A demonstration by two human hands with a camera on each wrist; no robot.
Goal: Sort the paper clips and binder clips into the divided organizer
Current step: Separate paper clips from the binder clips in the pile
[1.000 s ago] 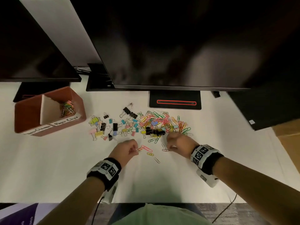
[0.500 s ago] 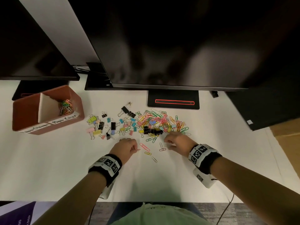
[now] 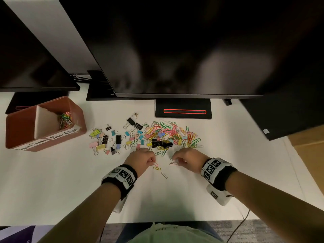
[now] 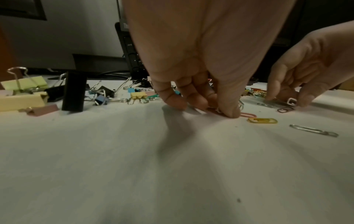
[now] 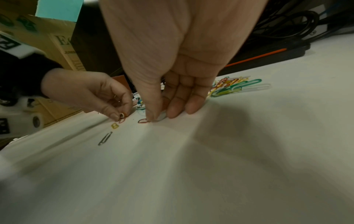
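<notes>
Your left hand [image 3: 141, 159] is down on the white surface [image 3: 52, 181], just near of the clip pile, with its fingers [image 4: 193, 97] curled in narrow and the thumb pinching a pink paper clip [image 4: 248, 115] against the cloth; a few small clips already sit bunched at those fingertips. Your right hand [image 3: 188, 161] is close beside it to the right, fingers likewise drawn together, thumb and forefinger closing on a dark red paper clip [image 3: 172, 163] that lies flat on the surface. Whether that clip is lifted yet, you cannot tell from these views.

Between and just near of your hands lie a yellow paper clip [image 3: 157, 168] and a silver paper clip [image 3: 164, 175], both loose. Farther away, the mixed heap spreads across the middle: binder clips [image 3: 112, 139] in black, yellow, pink and blue mostly to the left, coloured paper clips [image 3: 175, 133] thick on the right.

The divided organizer [image 3: 79, 120] stands far left, well apart from your hands. Its right compartment, labelled for paper clips, holds a small cluster of coloured clips; the left compartment's contents are not visible. A monitor [image 3: 175, 50] overhangs the far edge.
</notes>
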